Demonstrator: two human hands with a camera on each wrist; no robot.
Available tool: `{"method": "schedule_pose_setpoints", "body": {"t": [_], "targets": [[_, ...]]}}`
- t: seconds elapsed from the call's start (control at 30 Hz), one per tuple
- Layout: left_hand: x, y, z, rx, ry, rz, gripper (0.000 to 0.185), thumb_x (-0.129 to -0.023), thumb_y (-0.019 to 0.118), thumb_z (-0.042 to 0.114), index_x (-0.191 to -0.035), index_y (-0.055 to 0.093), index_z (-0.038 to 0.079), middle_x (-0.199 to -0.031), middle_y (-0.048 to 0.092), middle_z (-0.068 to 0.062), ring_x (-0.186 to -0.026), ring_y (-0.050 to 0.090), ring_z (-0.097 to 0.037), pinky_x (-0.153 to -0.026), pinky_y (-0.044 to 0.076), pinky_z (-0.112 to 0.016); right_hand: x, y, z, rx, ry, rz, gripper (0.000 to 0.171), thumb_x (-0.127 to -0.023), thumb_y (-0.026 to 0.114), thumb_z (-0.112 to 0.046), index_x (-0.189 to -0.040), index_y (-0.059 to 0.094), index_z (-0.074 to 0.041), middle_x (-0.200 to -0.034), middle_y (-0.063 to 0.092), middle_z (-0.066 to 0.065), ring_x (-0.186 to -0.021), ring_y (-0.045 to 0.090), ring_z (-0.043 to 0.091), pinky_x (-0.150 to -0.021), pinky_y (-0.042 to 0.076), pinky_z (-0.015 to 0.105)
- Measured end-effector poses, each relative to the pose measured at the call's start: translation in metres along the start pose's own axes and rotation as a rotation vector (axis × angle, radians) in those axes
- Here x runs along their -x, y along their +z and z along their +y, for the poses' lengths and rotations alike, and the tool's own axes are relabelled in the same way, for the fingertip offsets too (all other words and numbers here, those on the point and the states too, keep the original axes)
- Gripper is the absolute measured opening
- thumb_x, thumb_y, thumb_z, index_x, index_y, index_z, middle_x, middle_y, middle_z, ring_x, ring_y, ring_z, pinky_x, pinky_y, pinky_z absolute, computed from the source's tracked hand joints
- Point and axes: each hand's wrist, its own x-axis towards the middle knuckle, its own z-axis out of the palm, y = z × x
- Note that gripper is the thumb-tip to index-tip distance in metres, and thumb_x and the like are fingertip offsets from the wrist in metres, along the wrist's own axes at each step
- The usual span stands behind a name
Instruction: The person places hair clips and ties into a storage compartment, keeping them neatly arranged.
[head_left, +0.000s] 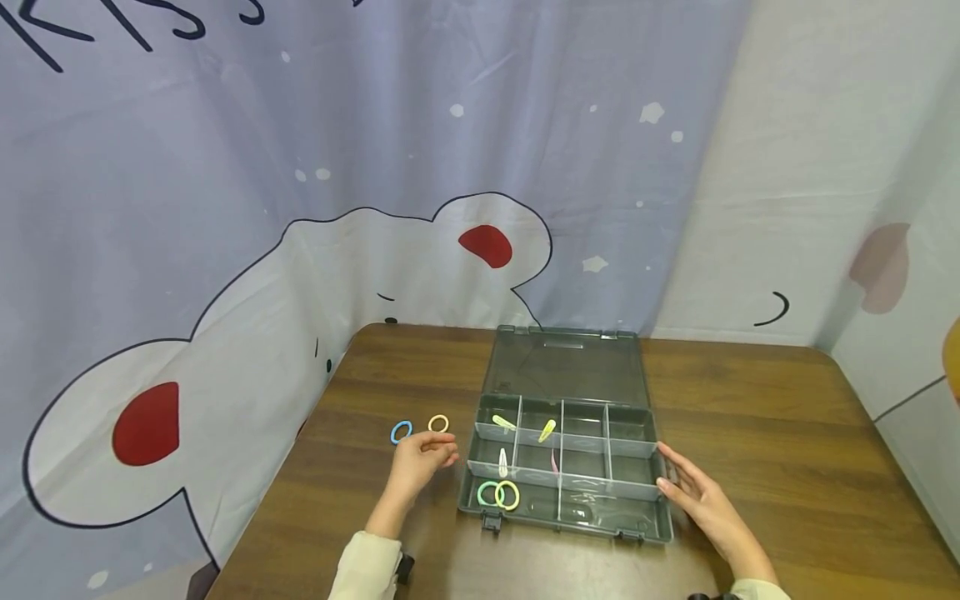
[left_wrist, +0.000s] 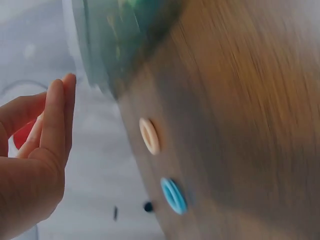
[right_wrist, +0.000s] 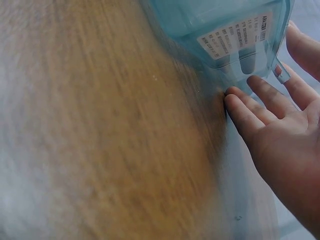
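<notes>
A grey see-through divided box (head_left: pixel 517 521) lies on the table with its lid (head_left: pixel 566 367) folded back. In its compartments are a pale yellow hair clip (head_left: pixel 503 422), a yellow hair clip (head_left: pixel 547 430), a white hair clip (head_left: pixel 502 462) and a pink hair clip (head_left: pixel 553 461). A green hair tie (head_left: pixel 482 493) and a yellow hair tie (head_left: pixel 517 496) overlap in the front left compartment. My left hand (head_left: pixel 422 461) hovers left of the box, fingers extended, holding nothing visible. My right hand (head_left: pixel 707 508) touches the box's right side with straight fingers.
On the wooden table (head_left: pixel 330 492), left of the box, lie a blue hair tie (head_left: pixel 401 432) and a pale orange hair tie (head_left: pixel 438 424). A printed curtain (head_left: pixel 600 167) hangs behind the table's back edge. A printed label (right_wrist: pixel 237 37) shows on the box in the right wrist view.
</notes>
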Motion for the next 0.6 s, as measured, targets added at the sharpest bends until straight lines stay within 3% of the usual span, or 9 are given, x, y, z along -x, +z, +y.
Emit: {"method": "schedule_pose_setpoints", "body": {"t": [0.37, 0.6], "targets": [[-0.023, -0.059, -0.020, -0.030, -0.039, 0.168, 0.026, -0.088, 0.063, -0.007, -0.112, 0.060, -0.017, -0.100, 0.066, -0.031, -0.082, 0.070, -0.030, -0.072, 0.059, -0.028, 0.000, -0.001, -0.001, -0.011, 0.017, -0.013, 0.059, -0.098, 0.055, -0.015, -0.151, 0.029, -0.008, -0.156, 0.015, 0.024, -0.139, 0.009, 0.046, -0.094, 0.026, 0.001], [-0.037, -0.078, -0.038, -0.125, -0.070, 0.305, 0.027, -0.087, 0.064, -0.005, -0.112, 0.063, -0.015, -0.099, 0.068, -0.027, -0.089, 0.068, -0.031, -0.068, 0.056, -0.017, -0.001, -0.001, 0.000, -0.012, 0.014, -0.007, 0.059, -0.098, 0.056, -0.015, -0.150, 0.029, -0.008, -0.156, 0.017, 0.024, -0.138, 0.010, 0.045, -0.095, 0.026, 0.002]]}}
